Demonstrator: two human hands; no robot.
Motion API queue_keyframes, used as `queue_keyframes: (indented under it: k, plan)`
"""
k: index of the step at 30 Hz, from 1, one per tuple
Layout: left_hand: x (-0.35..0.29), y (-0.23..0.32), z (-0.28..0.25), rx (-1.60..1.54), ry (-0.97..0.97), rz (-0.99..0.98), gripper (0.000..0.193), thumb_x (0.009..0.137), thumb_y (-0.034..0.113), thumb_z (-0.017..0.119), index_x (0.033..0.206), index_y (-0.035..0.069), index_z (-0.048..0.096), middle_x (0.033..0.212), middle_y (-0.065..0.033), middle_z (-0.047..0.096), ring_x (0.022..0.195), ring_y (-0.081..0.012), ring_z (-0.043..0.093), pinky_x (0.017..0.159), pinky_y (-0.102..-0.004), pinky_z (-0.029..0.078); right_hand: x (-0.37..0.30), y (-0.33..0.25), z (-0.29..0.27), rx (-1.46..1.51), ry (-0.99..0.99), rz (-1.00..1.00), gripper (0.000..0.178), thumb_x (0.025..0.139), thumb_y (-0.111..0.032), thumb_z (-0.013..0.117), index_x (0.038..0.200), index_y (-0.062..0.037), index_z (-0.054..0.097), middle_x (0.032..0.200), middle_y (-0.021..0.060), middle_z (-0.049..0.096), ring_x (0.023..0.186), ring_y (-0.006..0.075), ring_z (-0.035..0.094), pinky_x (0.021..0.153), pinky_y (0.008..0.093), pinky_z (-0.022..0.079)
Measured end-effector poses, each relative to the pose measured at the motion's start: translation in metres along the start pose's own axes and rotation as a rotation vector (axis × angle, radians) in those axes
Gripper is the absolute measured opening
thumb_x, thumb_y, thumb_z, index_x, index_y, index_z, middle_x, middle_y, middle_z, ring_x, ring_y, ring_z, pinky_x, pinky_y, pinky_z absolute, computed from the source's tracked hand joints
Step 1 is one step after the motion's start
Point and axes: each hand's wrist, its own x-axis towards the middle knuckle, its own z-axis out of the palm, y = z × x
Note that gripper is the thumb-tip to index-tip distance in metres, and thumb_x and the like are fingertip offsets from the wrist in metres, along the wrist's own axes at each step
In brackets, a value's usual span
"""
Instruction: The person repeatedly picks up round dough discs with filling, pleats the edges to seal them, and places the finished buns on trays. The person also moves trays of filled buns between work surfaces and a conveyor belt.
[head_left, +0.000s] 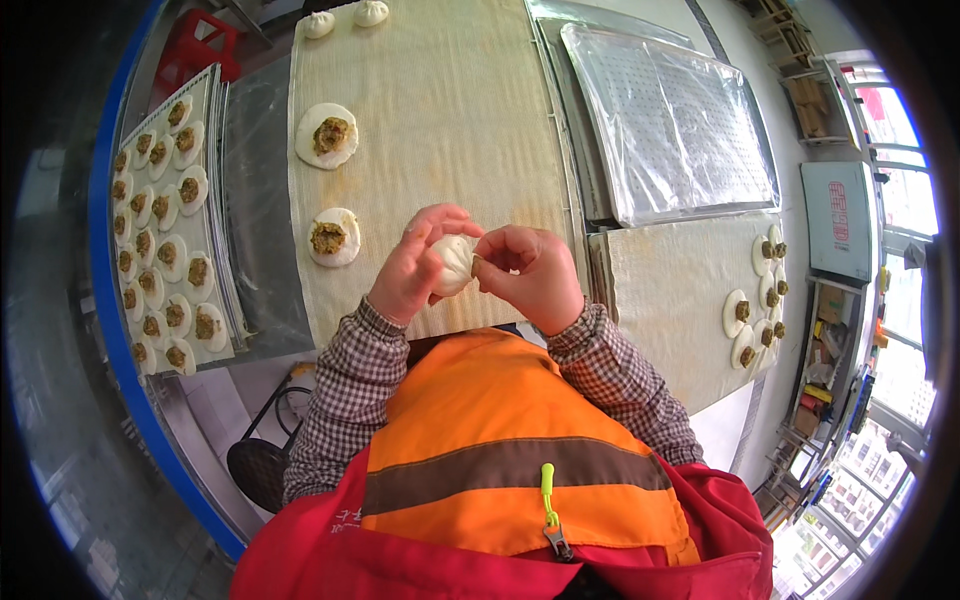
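A white, pleated steamed bun (456,262) is held up over the near edge of the cloth-covered table (470,130). My left hand (408,265) cups it from the left, fingers curled round its side. On the other side my right hand (533,275) pinches the dough at the bun's edge between thumb and forefinger, with a bit of brownish filling at the fingertips. Left of my hands lies a flat dough wrapper (348,253) topped with brown filling. Farther off is another filled wrapper (345,152). At the far edge sit two closed buns (371,13), pleats up.
A cloth-lined tray (222,345) at the left carries many filled wrappers. On the right, a second cloth (660,300) holds several more. Behind it lies a perforated metal tray under clear plastic (670,120). A red stool (195,50) stands at the far left.
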Motion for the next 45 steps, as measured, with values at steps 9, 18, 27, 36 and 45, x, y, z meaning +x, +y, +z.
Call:
queue_keyframes:
  k: [9,18,27,36,45]
  plan:
    - [0.004,-0.003,0.008,-0.261,0.087,-0.261,0.063,0.092,0.065,0.037,0.097,0.005,0.057,0.071,-0.0013,0.057,0.054,-0.0086,0.052,0.049,-0.0231,0.044,0.003,-0.009,-0.002,-0.217,0.0,-0.238,0.014,0.076,0.0,0.068,0.089,0.0,0.061,0.075,0.0081,0.063,0.063,0.015,0.063,0.058,0.0266,0.051]
    - [0.003,-0.001,0.019,-0.219,0.33,-0.197,0.064,0.096,0.061,0.029,0.091,0.004,0.058,0.07,-0.0042,0.059,0.06,-0.0113,0.057,0.053,-0.0234,0.048,0.001,-0.013,0.003,-0.138,0.011,-0.209,0.014,0.075,-0.004,0.069,0.087,-0.0024,0.061,0.072,0.0087,0.06,0.061,0.0211,0.061,0.055,0.0304,0.049]
    - [0.014,-0.002,0.017,-0.505,0.168,-0.531,0.067,0.094,0.064,0.026,0.088,0.004,0.057,0.069,-0.0061,0.059,0.054,-0.0145,0.057,0.043,-0.0268,0.046,0.0,-0.015,-0.003,-0.476,-0.052,-0.442,0.022,0.074,-0.006,0.067,0.094,-0.0049,0.057,0.076,0.0099,0.059,0.064,0.029,0.06,0.055,0.038,0.049]
    - [0.027,0.006,0.012,-0.783,-0.143,-0.782,0.073,0.089,0.072,0.03,0.102,0.004,0.054,0.081,-0.0067,0.061,0.066,-0.0182,0.061,0.049,-0.031,0.051,0.003,-0.013,-0.018,-0.454,-0.196,-0.491,0.015,0.07,-0.004,0.066,0.084,-0.0058,0.059,0.069,0.0087,0.057,0.057,0.0269,0.057,0.053,0.036,0.048]
    - [0.034,-0.033,0.037,-0.609,0.161,-0.476,0.055,0.099,0.054,0.029,0.096,0.009,0.06,0.09,-0.0054,0.062,0.084,-0.0167,0.062,0.071,-0.0312,0.054,-0.018,0.008,-0.031,-0.205,0.108,-0.194,0.015,0.075,-0.005,0.065,0.089,-0.0035,0.061,0.073,0.0104,0.06,0.062,0.0252,0.06,0.057,0.0331,0.049]
